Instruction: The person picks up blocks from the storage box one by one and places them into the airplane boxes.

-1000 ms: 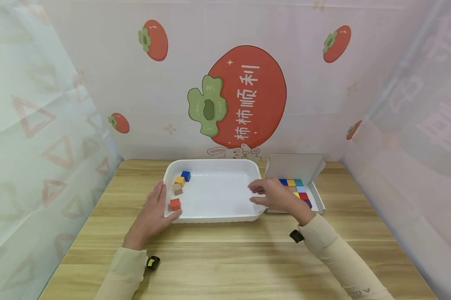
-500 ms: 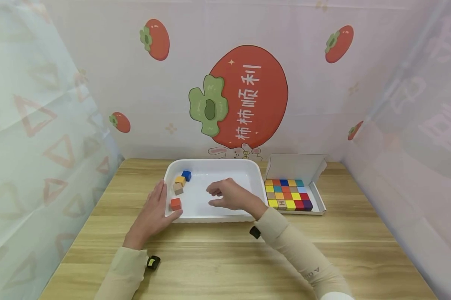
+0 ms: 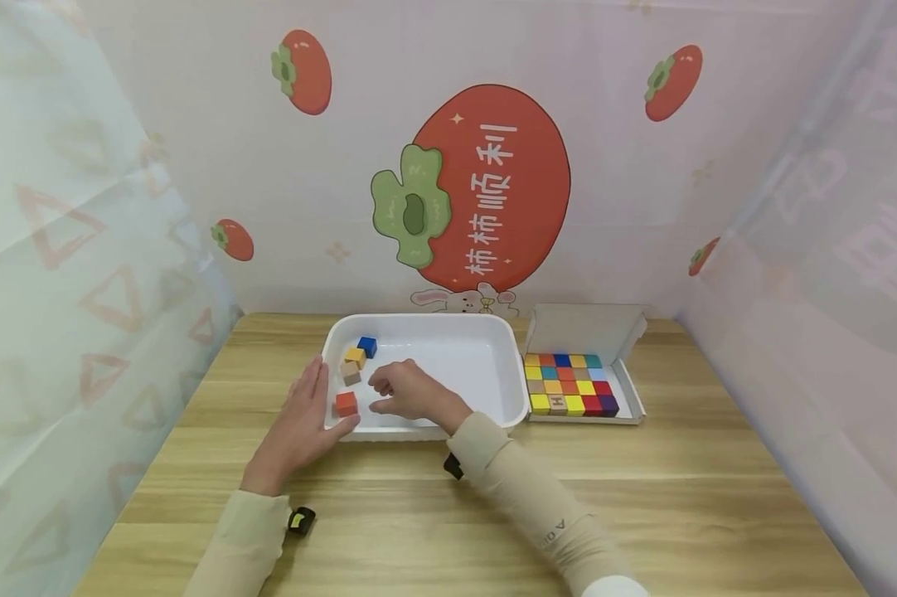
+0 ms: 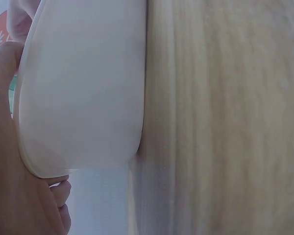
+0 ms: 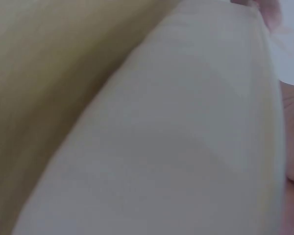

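- Nearest, head view: left hand (image 3: 299, 419) lies flat, fingers straight, against the white tray's (image 3: 448, 327) near-left corner on the wooden surface (image 3: 448, 497).
- Left wrist view alone shows the thumb pressed to the tray's outer wall (image 4: 83, 98).
- Right hand (image 3: 411, 391) hovers inside the tray, fingers curled; whether it pinches anything cannot be told, and the right wrist view shows only blurred tray wall.
- Just beside: orange cube (image 3: 346, 404); further back, tan (image 3: 351, 373), yellow (image 3: 355, 357), blue (image 3: 367, 346).
- Farther right: box of coloured cubes (image 3: 571, 383).

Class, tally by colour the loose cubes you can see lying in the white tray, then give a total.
Blue cube: 1
Yellow cube: 1
Tan cube: 1
Orange-red cube: 1
Total: 4 in the white tray; the right hand may hide more.
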Demonstrator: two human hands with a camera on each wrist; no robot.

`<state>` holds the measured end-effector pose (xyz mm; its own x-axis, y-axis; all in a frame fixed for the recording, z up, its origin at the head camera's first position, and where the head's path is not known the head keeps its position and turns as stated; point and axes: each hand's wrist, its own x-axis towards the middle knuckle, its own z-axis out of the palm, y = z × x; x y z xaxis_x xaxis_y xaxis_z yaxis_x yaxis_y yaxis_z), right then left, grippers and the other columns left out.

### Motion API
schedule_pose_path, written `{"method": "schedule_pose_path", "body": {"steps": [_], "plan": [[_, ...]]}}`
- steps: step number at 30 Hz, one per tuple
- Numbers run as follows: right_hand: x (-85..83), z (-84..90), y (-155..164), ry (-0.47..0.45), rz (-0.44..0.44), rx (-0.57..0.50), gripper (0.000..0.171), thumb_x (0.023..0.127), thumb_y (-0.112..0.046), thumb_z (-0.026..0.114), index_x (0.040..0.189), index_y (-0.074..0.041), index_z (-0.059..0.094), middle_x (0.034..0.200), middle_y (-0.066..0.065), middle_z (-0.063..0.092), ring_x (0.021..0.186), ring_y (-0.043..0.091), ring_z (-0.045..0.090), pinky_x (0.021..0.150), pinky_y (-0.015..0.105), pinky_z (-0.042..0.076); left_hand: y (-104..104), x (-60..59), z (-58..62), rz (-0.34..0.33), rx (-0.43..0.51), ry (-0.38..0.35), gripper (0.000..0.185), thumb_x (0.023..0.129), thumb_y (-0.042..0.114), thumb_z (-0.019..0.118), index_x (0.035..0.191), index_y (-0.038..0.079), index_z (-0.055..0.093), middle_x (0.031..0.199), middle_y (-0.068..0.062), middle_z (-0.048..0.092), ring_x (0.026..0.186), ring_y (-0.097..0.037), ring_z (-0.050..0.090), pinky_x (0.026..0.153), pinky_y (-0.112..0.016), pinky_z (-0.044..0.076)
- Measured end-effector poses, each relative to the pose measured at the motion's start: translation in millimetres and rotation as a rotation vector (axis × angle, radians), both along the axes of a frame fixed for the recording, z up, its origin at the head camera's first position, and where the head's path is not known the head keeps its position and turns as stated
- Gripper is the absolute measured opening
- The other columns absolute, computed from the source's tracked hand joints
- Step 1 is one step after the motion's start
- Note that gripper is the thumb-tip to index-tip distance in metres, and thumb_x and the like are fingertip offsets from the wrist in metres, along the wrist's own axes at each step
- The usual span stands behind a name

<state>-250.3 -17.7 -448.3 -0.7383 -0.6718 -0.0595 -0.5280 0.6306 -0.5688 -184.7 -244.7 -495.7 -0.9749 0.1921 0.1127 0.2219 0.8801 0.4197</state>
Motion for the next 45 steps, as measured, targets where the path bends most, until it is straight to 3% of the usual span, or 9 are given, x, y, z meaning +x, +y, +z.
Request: {"method": "schedule_pose_path", "body": {"steps": [5,9,12,15,17,22,28,35,45], "plan": [[-1.3,-13.7,-24.8,0.000,-0.069,0.011,0.041,0.094,-0.022,0.082,0.133,-0.009,0.073,0.120,0.004,0.078,0.104,0.011,0.069,0.099,0.027,0.059,-1.3,0.6,0.0,-0.007,0.006,0.032,0.111,0.097,0.064,0.062,0.168,-0.003,0.010,0.177,-0.024,0.006,0.162,-0.048,0.013,0.126,-0.072,0.021],[-0.6,-22.2,-40.6,0.040,-0.089,-0.019,0.043,0.093,-0.019,0.082,0.135,-0.012,0.073,0.112,0.004,0.078,0.091,0.010,0.064,0.086,0.021,0.058,-1.6,0.3,0.2,-0.016,-0.002,0.033,0.111,0.097,0.065,0.060,0.167,-0.005,0.011,0.178,-0.024,0.004,0.164,-0.047,0.010,0.129,-0.070,0.019],[-0.1,-26.9,-48.8,0.084,-0.089,-0.025,0.030,0.094,-0.016,0.081,0.123,-0.011,0.077,0.095,0.004,0.075,0.078,0.010,0.057,0.073,0.019,0.050,-2.1,0.1,-0.6,-0.022,-0.013,0.035,0.111,0.098,0.065,0.060,0.167,-0.005,0.010,0.178,-0.024,0.004,0.164,-0.046,0.008,0.130,-0.068,0.018],[0.3,-29.1,-53.5,0.097,-0.098,-0.032,0.016,0.094,-0.012,0.080,0.110,-0.009,0.079,0.085,0.002,0.071,0.072,0.010,0.054,0.067,0.017,0.046,-2.0,-0.3,-1.7,-0.025,-0.013,0.042,0.111,0.097,0.065,0.061,0.167,-0.006,0.011,0.177,-0.025,0.004,0.164,-0.046,0.009,0.130,-0.068,0.018],[0.7,-29.1,-54.6,0.089,-0.103,-0.041,0.012,0.094,-0.011,0.080,0.106,-0.009,0.079,0.085,0.000,0.072,0.072,0.008,0.056,0.068,0.015,0.048,-1.8,-0.2,-2.0,-0.025,-0.014,0.041,0.111,0.097,0.065,0.060,0.167,-0.006,0.010,0.177,-0.025,0.003,0.164,-0.046,0.008,0.130,-0.068,0.018],[0.5,-24.4,-46.3,0.042,-0.109,-0.076,0.026,0.092,-0.013,0.083,0.118,-0.010,0.080,0.094,-0.002,0.079,0.077,0.004,0.063,0.073,0.013,0.054,-1.7,-1.1,-1.3,-0.023,-0.022,0.023,0.111,0.098,0.066,0.059,0.166,-0.006,0.010,0.177,-0.025,0.003,0.164,-0.046,0.008,0.130,-0.068,0.017],[-3.3,-6.1,-17.2,0.033,-0.135,-0.090,0.021,0.093,-0.018,0.083,0.111,-0.008,0.080,0.103,0.002,0.080,0.082,0.007,0.065,0.080,0.017,0.058,-1.2,-1.5,-0.2,-0.006,-0.020,-0.007,0.111,0.097,0.063,0.061,0.167,-0.006,0.008,0.178,-0.023,0.001,0.164,-0.045,0.007,0.131,-0.067,0.016],[-9.0,14.3,36.8,-0.001,-0.114,-0.120,0.024,0.093,-0.017,0.082,0.116,-0.011,0.080,0.107,0.001,0.080,0.089,0.008,0.070,0.086,0.022,0.062,0.2,-3.0,1.3,0.010,-0.013,-0.026,0.113,0.097,0.062,0.063,0.167,-0.004,0.004,0.178,-0.022,-0.001,0.165,-0.045,0.006,0.131,-0.067,0.015],[10.3,26.7,131.6,-0.011,-0.187,-0.146,0.023,0.093,-0.017,0.083,0.115,-0.012,0.079,0.107,0.001,0.079,0.095,0.013,0.073,0.092,0.033,0.065,-1.8,-2.0,0.7,-0.001,0.001,-0.036,0.114,0.097,0.062,0.064,0.167,-0.003,0.002,0.178,-0.022,-0.003,0.165,-0.044,0.004,0.132,-0.067,0.014]]}}
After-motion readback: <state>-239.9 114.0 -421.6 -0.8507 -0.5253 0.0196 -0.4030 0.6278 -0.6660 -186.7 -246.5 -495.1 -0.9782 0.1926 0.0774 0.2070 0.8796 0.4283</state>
